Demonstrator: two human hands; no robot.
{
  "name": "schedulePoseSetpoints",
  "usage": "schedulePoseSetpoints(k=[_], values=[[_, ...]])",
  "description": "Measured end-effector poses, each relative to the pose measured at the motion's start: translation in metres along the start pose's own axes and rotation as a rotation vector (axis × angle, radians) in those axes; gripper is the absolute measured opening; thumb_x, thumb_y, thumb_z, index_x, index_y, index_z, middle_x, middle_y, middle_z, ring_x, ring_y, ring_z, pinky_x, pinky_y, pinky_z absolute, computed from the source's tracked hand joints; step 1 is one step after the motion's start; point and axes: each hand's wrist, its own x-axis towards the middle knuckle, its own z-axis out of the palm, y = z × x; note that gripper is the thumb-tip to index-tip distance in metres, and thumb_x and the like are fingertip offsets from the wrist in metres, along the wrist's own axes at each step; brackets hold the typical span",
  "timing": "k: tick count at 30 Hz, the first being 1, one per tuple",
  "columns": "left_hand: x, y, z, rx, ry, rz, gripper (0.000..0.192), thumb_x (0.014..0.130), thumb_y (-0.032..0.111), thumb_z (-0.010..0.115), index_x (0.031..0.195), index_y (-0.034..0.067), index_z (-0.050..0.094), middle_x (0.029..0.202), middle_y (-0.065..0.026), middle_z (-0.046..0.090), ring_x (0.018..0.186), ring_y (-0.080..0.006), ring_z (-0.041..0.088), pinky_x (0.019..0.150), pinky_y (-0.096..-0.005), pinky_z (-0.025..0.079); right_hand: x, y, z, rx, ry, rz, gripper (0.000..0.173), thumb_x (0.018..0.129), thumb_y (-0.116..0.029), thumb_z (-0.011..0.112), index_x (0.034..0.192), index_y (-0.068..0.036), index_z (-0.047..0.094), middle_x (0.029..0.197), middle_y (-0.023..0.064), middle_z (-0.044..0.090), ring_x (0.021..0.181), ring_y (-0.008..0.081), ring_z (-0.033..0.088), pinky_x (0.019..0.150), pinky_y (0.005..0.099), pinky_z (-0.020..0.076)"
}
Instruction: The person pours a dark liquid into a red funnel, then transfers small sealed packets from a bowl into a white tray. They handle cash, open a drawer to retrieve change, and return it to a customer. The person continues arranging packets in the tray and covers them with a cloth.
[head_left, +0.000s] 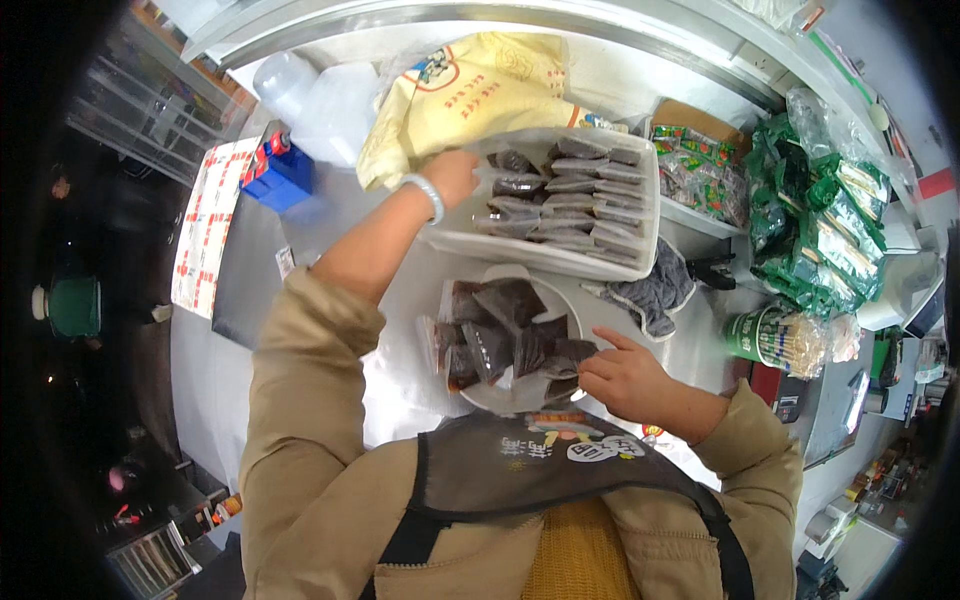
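Observation:
My left hand (450, 180) reaches into the left end of a white plastic bin (540, 259), its fingers curled and partly hidden. Rows of clear sachets with dark filling (570, 187) stand on edge in that bin, mostly towards its right side. Nearer to me, a round white basin (517, 401) holds a loose heap of similar dark sachets (487, 345), some lying over its left rim. At the basin's right rim is my right hand (630, 382), fingertips against a dark sachet and index finger raised. Whether either hand grips anything is unclear.
A yellow printed sack (480, 90) lies behind the bin. To the right are a grey cloth (656, 292), a box of small packets (697, 172), green bags of wrapped sticks (832, 217) and a green tub of sticks (757, 337). A blue container (281, 176) stands left.

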Motion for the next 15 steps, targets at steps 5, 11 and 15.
schedulePoseSetpoints(k=[5,11,15], values=[[0.085,-0.037,0.069,-0.088,0.344,-0.040,0.042,0.079,0.002,0.052,0.121,0.005,0.050,0.111,-0.0189,0.057,0.103,-0.0358,0.052,0.094,-0.0384,0.038,0.003,0.009,-0.010,0.029,0.007,0.091,0.010,0.065,-0.008,0.056,0.075,-0.009,0.053,0.077,0.0023,0.057,0.072,0.0189,0.058,0.093,0.0407,0.0433],[0.097,-0.028,0.045,-0.508,-0.015,0.044,0.013,0.083,0.008,0.055,0.095,0.004,0.055,0.102,-0.0146,0.058,0.097,-0.0279,0.054,0.086,-0.0345,0.041,0.016,0.027,-0.030,0.061,0.098,0.188,0.012,0.064,-0.006,0.057,0.076,-0.007,0.054,0.081,0.0037,0.059,0.071,0.0218,0.059,0.085,0.0389,0.0487],[0.078,-0.007,0.032,-0.616,-0.182,0.318,0.008,0.086,0.010,0.054,0.083,0.002,0.052,0.091,-0.0119,0.056,0.088,-0.0256,0.054,0.083,-0.0322,0.041,0.038,0.048,-0.058,-0.009,0.149,0.228,0.015,0.059,0.000,0.058,0.073,-0.005,0.054,0.082,0.0064,0.061,0.073,0.0239,0.061,0.067,0.0358,0.0515]])
